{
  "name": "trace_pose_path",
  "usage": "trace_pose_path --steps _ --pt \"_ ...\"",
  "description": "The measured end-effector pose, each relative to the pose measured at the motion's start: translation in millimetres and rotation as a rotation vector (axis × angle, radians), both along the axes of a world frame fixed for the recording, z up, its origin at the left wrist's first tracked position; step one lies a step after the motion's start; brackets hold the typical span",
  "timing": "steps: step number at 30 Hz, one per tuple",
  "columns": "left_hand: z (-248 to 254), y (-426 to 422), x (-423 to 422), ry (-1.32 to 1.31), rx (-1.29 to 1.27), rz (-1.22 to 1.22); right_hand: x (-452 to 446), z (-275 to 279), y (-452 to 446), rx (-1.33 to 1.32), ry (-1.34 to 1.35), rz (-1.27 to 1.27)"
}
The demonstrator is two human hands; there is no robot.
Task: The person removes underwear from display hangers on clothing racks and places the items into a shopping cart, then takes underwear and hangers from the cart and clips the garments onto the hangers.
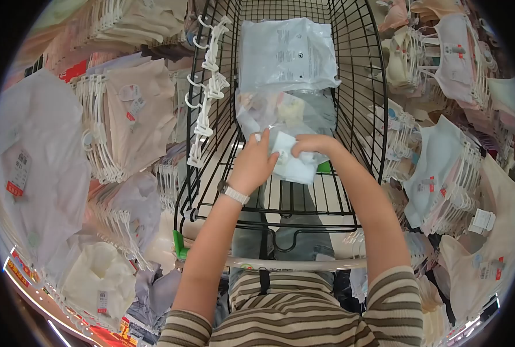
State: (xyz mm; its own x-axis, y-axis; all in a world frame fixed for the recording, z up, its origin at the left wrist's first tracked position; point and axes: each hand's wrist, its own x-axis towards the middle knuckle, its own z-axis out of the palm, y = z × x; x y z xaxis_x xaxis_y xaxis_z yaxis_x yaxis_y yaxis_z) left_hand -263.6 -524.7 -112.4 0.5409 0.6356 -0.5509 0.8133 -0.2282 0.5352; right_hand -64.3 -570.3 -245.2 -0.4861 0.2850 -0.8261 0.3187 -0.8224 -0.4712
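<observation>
Racks of pale underwear and tops (127, 110) rise on both sides of me, the pieces packed close on white hangers, mostly peach, cream, grey and light blue. Between them stands the black wire shopping cart (383, 124), its light handlebar (304, 264) crossing just in front of my brown-and-cream striped shirt (295, 309), with my blue jeans (304, 225) showing through the wires. In the cart, farther from me, lies a whitish plastic-wrapped package (286, 52) with small dark print; nearer, a clear plastic bag (321, 113) adjoins it, with something pale yellow inside. A string of loose white hangers (216, 84) runs along the cart's left side. My hands are close together over the near end of the bag, at the folded pale-blue garment (294, 168): my right hand (314, 144) pinches its upper right part, while my left hand (254, 163) is spread beside its left edge, thumb against it and fingertips up at the bag. I wear a light-banded watch (233, 192) on my left wrist. Red-and-white price tags (18, 173) dangle from the racked pieces.
</observation>
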Motion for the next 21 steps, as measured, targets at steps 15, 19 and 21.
trace_pose_path --steps 15,19,21 --pt "5 -7 -8 -0.067 0.039 -0.006 -88 -243 13 0.422 -0.738 -0.853" --pt "12 -10 -12 0.027 0.121 -0.114 -80 -187 13 0.525 -0.843 -0.467" --pt "21 -13 -13 0.036 0.185 -0.156 -71 -157 16 0.468 -0.794 -0.308"
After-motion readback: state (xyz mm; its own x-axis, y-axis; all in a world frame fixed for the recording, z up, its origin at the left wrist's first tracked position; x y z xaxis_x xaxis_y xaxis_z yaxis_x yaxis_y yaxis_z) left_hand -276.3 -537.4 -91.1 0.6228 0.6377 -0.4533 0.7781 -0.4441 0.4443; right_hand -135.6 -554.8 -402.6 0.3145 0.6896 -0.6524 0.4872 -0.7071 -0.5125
